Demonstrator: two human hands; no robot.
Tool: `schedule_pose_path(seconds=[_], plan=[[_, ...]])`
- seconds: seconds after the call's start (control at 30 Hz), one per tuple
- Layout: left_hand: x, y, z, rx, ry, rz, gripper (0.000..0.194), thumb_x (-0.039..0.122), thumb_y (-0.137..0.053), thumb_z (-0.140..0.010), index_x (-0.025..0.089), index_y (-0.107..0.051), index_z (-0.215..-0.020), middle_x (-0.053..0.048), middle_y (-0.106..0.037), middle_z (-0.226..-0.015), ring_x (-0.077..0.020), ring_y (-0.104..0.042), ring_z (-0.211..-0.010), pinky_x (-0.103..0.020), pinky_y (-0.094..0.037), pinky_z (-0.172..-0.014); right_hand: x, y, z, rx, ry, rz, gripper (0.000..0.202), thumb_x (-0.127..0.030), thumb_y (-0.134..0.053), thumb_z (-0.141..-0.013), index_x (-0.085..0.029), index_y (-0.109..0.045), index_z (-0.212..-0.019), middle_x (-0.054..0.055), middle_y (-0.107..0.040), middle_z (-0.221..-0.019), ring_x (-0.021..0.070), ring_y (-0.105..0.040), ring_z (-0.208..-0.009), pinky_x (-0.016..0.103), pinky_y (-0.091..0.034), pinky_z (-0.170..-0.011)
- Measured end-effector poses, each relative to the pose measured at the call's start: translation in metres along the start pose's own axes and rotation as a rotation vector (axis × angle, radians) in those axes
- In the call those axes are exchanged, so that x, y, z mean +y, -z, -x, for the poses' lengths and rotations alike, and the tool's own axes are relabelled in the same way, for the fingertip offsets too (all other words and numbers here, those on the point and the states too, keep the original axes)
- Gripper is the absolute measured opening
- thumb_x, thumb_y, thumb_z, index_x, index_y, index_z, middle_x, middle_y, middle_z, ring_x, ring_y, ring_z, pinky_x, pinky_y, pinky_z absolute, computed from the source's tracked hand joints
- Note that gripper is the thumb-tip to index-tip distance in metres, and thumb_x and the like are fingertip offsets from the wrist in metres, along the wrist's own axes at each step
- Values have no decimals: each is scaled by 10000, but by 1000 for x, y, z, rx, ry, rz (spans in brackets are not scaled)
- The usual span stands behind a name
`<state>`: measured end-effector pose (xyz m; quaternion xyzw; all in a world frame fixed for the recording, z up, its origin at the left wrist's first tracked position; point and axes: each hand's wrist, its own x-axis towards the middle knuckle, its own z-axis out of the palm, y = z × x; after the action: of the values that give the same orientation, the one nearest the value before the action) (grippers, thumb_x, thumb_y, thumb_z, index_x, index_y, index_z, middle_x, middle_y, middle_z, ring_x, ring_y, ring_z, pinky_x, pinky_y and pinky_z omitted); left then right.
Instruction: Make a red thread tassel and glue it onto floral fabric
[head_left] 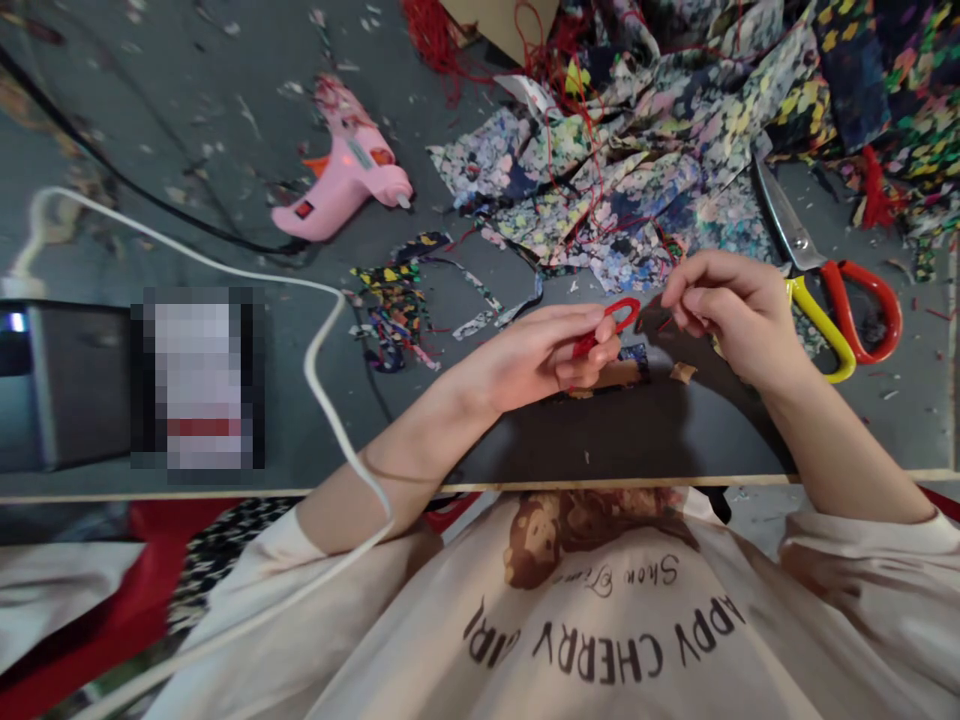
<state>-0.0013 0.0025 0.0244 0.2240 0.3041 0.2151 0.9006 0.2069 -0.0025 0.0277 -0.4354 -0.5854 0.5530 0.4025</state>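
My left hand (pixel 559 350), near the table's front edge, is closed on a red cord loop (pixel 622 314), whose rounded end sticks up past the fingertips. To its right, my right hand (pixel 731 305) is raised with its fingers curled and pinched together; what they hold, if anything, is too small to make out. The two hands are apart. Below and between them lie a brown piece with a dark patterned edge (pixel 619 374) and a small tan scrap (pixel 682 372).
Scissors (pixel 862 310) with red and yellow handles lie right of my right hand. Floral cloth (pixel 630 160) and red threads are heaped behind. A pink glue gun (pixel 345 185) lies back left. A white cable (pixel 319 370) crosses my left arm; a blurred-out phone-like object (pixel 199 385) is far left.
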Motion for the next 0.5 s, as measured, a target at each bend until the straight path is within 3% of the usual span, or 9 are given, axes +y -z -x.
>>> schedule_pose_path(seconds=[0.23, 0.5], plan=[[-4, 1, -2, 41, 27, 7, 253, 158, -445, -921, 123, -524, -683, 24, -479, -567, -10, -300, -368, -110, -319, -402, -7, -4, 10, 42, -25, -101, 122, -270, -585, -832, -194, -624, -745, -8, -531, -612, 84, -438, -497, 226, -340, -437], [-4, 2, -3, 48, 29, -8, 226, 178, -488, -909, 121, -535, -695, 27, -477, -572, -8, -291, -370, -110, -307, -393, -7, -7, 10, -79, 51, -197, 155, -299, -570, -884, -207, -596, -763, -22, -542, -619, 78, -439, -501, 217, -359, -431]])
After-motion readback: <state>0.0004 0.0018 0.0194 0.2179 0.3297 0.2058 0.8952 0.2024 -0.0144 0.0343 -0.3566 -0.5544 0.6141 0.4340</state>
